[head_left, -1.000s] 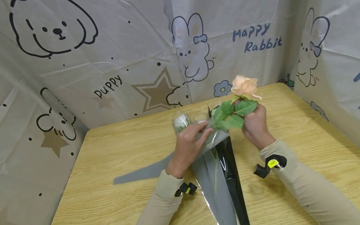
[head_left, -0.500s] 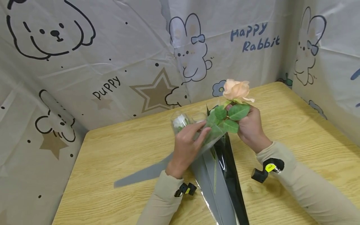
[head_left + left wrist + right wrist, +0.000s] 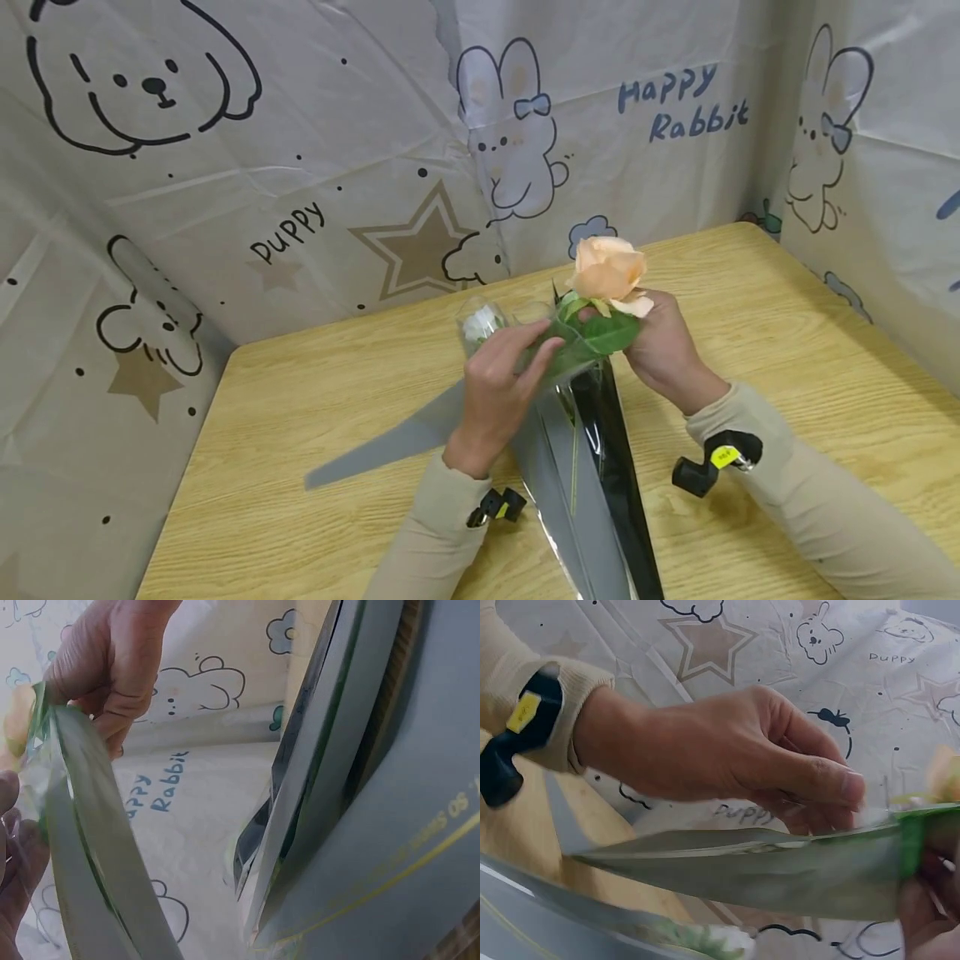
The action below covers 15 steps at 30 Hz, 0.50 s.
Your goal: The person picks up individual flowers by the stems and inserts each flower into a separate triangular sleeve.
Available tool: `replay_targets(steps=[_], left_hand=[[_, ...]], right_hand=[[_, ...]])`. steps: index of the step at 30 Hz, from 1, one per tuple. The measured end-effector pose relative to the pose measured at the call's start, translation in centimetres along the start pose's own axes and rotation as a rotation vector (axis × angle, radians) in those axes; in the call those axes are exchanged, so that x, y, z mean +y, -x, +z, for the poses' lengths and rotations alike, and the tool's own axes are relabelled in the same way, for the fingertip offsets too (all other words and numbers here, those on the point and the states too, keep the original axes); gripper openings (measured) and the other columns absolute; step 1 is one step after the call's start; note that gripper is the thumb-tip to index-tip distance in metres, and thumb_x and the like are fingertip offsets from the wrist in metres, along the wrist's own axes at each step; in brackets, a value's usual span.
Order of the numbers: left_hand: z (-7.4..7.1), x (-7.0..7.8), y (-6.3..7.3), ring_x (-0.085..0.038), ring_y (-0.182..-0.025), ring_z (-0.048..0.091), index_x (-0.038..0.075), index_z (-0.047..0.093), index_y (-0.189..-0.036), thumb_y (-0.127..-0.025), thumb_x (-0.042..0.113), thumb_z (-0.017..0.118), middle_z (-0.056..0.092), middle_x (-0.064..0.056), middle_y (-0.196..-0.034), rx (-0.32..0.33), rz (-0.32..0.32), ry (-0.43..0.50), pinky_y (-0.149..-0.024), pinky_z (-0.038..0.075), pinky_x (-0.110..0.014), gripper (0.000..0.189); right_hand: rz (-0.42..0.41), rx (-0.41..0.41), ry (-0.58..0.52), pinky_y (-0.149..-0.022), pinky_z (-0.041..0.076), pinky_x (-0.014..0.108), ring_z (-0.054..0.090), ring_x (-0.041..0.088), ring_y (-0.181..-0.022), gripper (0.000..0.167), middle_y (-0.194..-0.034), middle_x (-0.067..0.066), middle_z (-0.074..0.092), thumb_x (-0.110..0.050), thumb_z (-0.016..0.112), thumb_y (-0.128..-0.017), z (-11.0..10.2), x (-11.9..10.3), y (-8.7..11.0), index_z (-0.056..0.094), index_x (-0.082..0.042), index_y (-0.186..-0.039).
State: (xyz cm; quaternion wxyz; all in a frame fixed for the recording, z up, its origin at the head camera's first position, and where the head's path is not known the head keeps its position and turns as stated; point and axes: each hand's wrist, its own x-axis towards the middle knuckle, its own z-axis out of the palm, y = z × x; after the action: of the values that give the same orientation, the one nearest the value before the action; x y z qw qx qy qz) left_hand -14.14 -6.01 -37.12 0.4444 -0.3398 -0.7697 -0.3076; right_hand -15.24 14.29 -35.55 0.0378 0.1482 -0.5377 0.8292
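A peach rose [image 3: 607, 268] with green leaves is partly inside a grey-backed clear flower sleeve [image 3: 780, 877]. My right hand [image 3: 663, 350] grips the rose just under its bloom, at the sleeve's mouth. Across from it, my left hand [image 3: 498, 392] pinches the sleeve's upper edge between thumb and fingers. The bloom stands above the rim, while most leaves lie behind the clear film. Toward the lower left, the sleeve's narrow grey end [image 3: 375, 450] reaches over the table. In the left wrist view, the raised sleeve [image 3: 97, 810] slants between both hands.
Beneath the hands lie other wrapped sleeves, one grey [image 3: 577, 500] with gold lettering and one glossy black [image 3: 622, 467]. A wrapped white flower [image 3: 480, 323] lies just beyond my left hand. Printed cloth [image 3: 300, 100] encloses the wooden table [image 3: 285, 392] at the back and sides.
My right hand has moved left and slightly down with the rose. Its leaves have slid into the sleeve, bringing the bloom closer to the rim. My left hand has barely moved.
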Motion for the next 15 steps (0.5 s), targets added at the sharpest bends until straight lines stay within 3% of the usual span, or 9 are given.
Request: replay_targets(steps=[3, 7, 10, 13, 15], left_hand=[[0.0, 0.1, -0.1, -0.023, -0.087, 0.079, 0.000, 0.076, -0.106, -0.093, 0.021, 0.077, 0.081, -0.014, -0.100, 0.006, 0.011, -0.001, -0.086, 0.064, -0.025, 0.026], [-0.1, 0.3, -0.3, -0.022, -0.087, 0.079, 0.001, 0.076, -0.106, -0.093, 0.020, 0.077, 0.081, -0.013, -0.099, 0.019, 0.043, 0.001, -0.086, 0.064, -0.024, 0.023], [-0.2, 0.6, -0.4, -0.021, -0.086, 0.078, 0.001, 0.076, -0.106, -0.092, 0.018, 0.077, 0.081, -0.012, -0.099, 0.033, 0.075, 0.001, -0.085, 0.064, -0.024, 0.022], [-0.2, 0.7, -0.5, -0.021, -0.087, 0.078, 0.001, 0.076, -0.106, -0.092, 0.018, 0.078, 0.081, -0.012, -0.100, 0.038, 0.088, 0.004, -0.086, 0.064, -0.024, 0.022], [-0.3, 0.8, -0.5, -0.021, -0.086, 0.078, 0.001, 0.077, -0.106, -0.092, 0.019, 0.078, 0.081, -0.012, -0.099, 0.043, 0.092, 0.007, -0.086, 0.064, -0.024, 0.023]], right_hand=[[0.014, -0.045, 0.169, -0.084, 0.061, 0.016, 0.071, -0.001, -0.097, 0.037, -0.101, -0.013, 0.077, 0.009, 0.072, -0.090, -0.1, -0.5, 0.1, 0.078, -0.025, -0.102], [0.072, -0.092, 0.396, -0.091, 0.057, 0.014, 0.067, -0.003, -0.103, 0.031, -0.105, -0.017, 0.076, 0.009, 0.071, -0.089, -0.1, -1.2, 0.3, 0.075, -0.005, -0.116], [0.125, -0.133, 0.487, -0.101, 0.053, 0.014, 0.062, -0.005, -0.113, 0.040, -0.124, -0.002, 0.073, 0.007, 0.070, -0.091, -0.1, -1.4, 0.3, 0.063, 0.014, -0.129], [0.158, -0.171, 0.544, -0.107, 0.048, 0.013, 0.058, -0.005, -0.119, 0.043, -0.138, 0.014, 0.065, 0.004, 0.069, -0.093, -0.3, -1.8, 0.3, 0.061, 0.014, -0.133], [0.169, -0.195, 0.558, -0.105, 0.049, 0.013, 0.059, -0.004, -0.118, 0.041, -0.137, 0.015, 0.065, 0.002, 0.069, -0.094, -0.4, -2.0, 0.2, 0.062, 0.014, -0.132]])
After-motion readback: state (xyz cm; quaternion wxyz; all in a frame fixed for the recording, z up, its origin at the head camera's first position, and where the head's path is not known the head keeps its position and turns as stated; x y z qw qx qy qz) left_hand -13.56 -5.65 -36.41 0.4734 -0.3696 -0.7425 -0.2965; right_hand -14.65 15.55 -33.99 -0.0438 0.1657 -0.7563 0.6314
